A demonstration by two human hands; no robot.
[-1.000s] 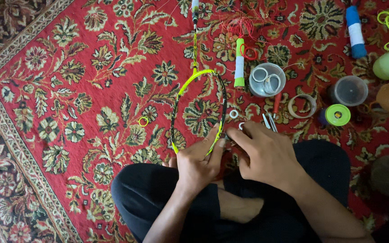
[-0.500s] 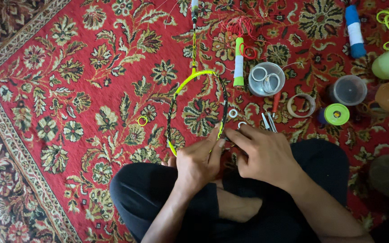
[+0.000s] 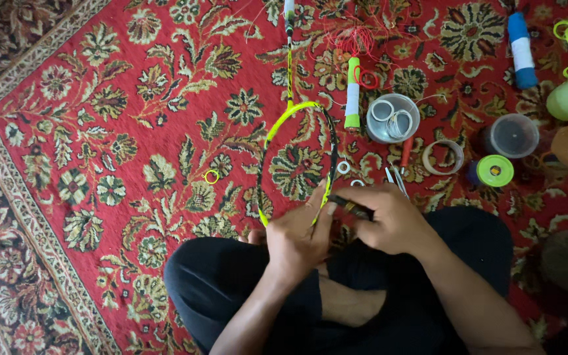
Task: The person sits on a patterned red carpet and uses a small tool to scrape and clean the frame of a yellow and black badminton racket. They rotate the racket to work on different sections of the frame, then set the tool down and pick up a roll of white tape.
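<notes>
Your left hand (image 3: 297, 240) is closed around the near rim of the unstrung yellow-and-black racket frame (image 3: 277, 128), which lies on the red patterned carpet (image 3: 100, 131) with its shaft pointing away from you. Your right hand (image 3: 389, 220) pinches a small dark tool (image 3: 350, 207) against the frame's right edge — just beyond it sit 2 small white rings (image 3: 344, 167) and a grey tub of coiled string (image 3: 392, 118).

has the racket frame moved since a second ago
No clear move. The racket frame keeps its spot beside the white tub; both hands, left and right, still grip its near end.
</notes>
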